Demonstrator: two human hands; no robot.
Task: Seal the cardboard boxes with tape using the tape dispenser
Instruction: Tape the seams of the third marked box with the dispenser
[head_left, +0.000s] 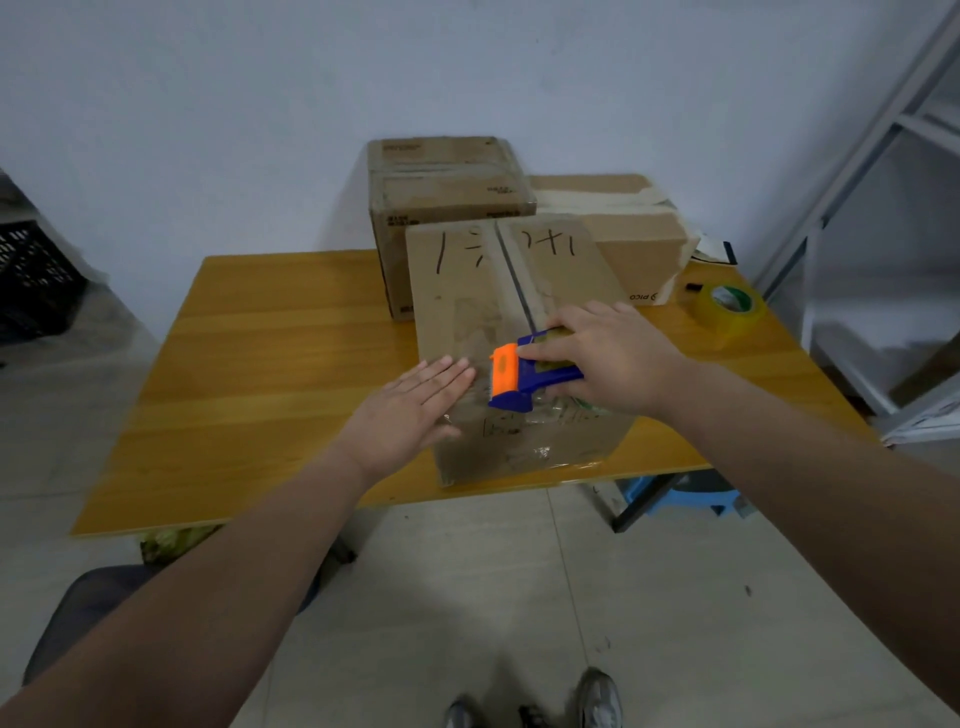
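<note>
A cardboard box (478, 291) with black marker writing on its closed top flaps stands at the near edge of the wooden table (270, 353). My right hand (613, 358) grips a blue and orange tape dispenser (524, 371), which rests on the near end of the box top by the centre seam. My left hand (410, 410) lies flat, fingers together and extended, against the box's near left corner, just left of the dispenser. Clear tape shines on the box's front face below the dispenser.
Two more taped cardboard boxes, a taller box (447, 197) and a lower box (634, 244), stand behind against the wall. A spare roll of clear tape (730, 309) lies at the table's right. A grey metal shelf (883, 208) rises at right; a black crate (31, 275) sits at left.
</note>
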